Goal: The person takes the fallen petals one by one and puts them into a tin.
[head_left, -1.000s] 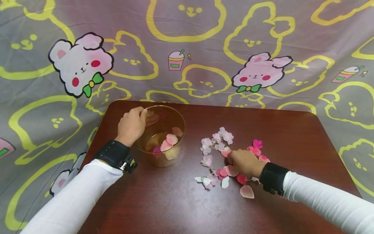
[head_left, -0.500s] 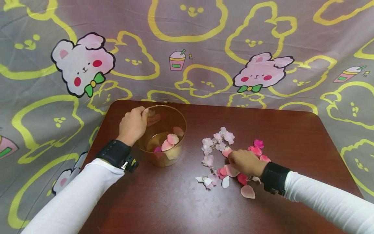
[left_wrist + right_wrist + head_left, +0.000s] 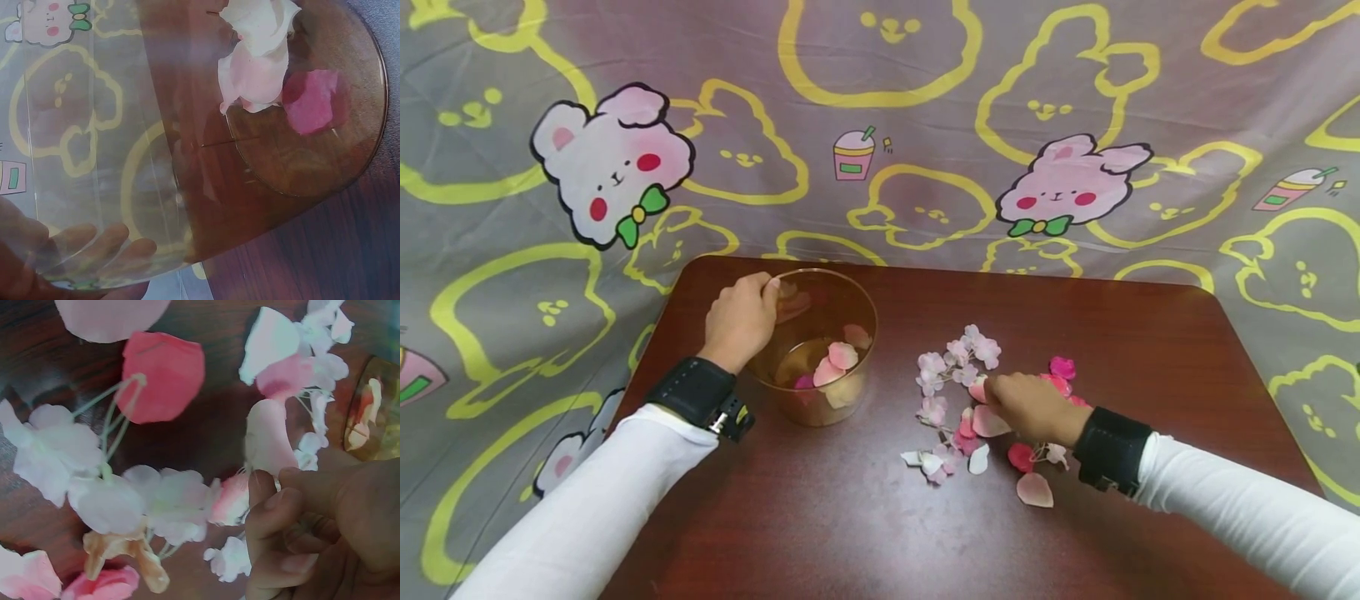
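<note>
- Loose petals [image 3: 1034, 490], nearest the viewer, right of the clear cup [image 3: 820, 346]: likely feather-light, soft, easily creased; best pinched at an edge.
- Right hand [image 3: 1033, 407], right of the cup: knuckles up, fingertips [image 3: 270, 509] pinching one pale pink petal [image 3: 267, 442] amid the scatter.
- Blossom sprig [image 3: 958, 358], just beyond that hand: flimsy.
- Left hand [image 3: 741, 321]: curled over the cup's far-left rim, gripping it; petals lie inside.

The left hand [image 3: 741, 321] is raised with fingers curled in a grip, forearm angled inward. The right hand [image 3: 1030, 407] lies low, thumb and forefinger pinched together, white sleeves on both arms.
</note>
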Tool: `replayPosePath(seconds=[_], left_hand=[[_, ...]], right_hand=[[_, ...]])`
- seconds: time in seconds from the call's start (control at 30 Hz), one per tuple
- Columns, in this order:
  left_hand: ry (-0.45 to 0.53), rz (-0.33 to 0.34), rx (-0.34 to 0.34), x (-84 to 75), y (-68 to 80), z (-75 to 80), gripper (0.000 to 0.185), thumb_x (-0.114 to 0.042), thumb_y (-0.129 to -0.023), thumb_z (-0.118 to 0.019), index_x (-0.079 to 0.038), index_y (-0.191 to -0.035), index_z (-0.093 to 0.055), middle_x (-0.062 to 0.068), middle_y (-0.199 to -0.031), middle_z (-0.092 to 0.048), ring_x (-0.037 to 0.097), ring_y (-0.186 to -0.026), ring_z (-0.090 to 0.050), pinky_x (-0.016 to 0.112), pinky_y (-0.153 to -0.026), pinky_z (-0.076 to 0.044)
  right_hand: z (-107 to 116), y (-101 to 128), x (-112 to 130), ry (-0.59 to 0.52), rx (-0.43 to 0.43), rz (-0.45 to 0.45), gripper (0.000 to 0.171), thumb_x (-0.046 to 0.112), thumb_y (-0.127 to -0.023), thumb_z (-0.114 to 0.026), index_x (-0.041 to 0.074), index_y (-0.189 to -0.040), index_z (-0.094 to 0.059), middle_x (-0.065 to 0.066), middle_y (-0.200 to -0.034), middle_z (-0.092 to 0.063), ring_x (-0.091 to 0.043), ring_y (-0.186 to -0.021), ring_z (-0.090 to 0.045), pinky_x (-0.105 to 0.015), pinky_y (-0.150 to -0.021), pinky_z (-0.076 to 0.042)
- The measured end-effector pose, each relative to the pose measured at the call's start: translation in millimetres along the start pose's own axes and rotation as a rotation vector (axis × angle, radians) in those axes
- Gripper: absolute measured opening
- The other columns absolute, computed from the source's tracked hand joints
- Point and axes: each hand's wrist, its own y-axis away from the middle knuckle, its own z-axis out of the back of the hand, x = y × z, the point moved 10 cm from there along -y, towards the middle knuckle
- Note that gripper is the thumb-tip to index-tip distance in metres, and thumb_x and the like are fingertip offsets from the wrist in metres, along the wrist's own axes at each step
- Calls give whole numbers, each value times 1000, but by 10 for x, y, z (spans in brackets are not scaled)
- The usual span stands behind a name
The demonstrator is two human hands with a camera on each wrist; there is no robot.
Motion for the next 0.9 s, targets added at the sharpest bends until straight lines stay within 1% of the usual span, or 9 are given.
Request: replayPosePath(seconds=[0.2,0.4,0.53,0.6,0.73,0.8,0.9], left_hand=[[3,0,5,-1,-7,-6,35,-31,-109,-37,-7,-97,-60,25,-106,-68,53,-105,-65,63,-79,-47],[0,4,6,6,-4,-4,35,-31,-109,-38,-7,-99,-61,24,-104,-68,52,-104,-65,62,-78,-47],[5,-1,-2,-1,-2,12,34,-30,-109,-38,-7,-99,-61,24,-103,-68,51,-103,-65,62,-77,-47],[7,-5,-4,-3,0,14,34,-30,-109,-38,-7,-98,-61,24,-102,-68,51,-102,-65,61,-77,-47],[6,-7,-2,-1,4,2,35,-31,-109,-38,-7,-98,-61,23,-101,-68,52,-102,-66,61,-76,-47],[5,-4,0,2,6,-1,35,-31,-109,-38,-6,-99,-61,24,-102,-68,52,-103,-65,62,-77,-47],[4,2,0,9,6,2,35,-31,-109,-38,-7,-101,-62,25,-106,-68,53,-106,-64,63,-79,-47]], right_hand=[[89,-14,62,13,-18,10,7,13,-93,-71,10,-92,-65,1,-67,-52,-13,-62,-49,-26,-54,-40],[186,-59,160,18,-52,33,8,14,-95,-68,12,-88,-66,3,-65,-53,-12,-58,-50,-27,-53,-38],[262,-92,236,43,-81,46,9,15,-95,-69,13,-87,-65,4,-65,-53,-12,-58,-49,-27,-51,-36],[300,-107,279,52,-95,47,7,16,-94,-71,14,-89,-67,4,-68,-56,-12,-61,-50,-26,-52,-37],[353,-138,372,51,-125,55,6,16,-92,-74,13,-94,-69,1,-80,-66,-13,-67,-53,-26,-53,-41],[368,-158,417,36,-142,64,8,16,-91,-76,13,-95,-70,0,-86,-70,-13,-66,-54,-26,-53,-42],[394,-187,482,11,-165,79,9,17,-91,-76,13,-97,-71,-2,-89,-72,-12,-65,-53,-26,-52,-42]])
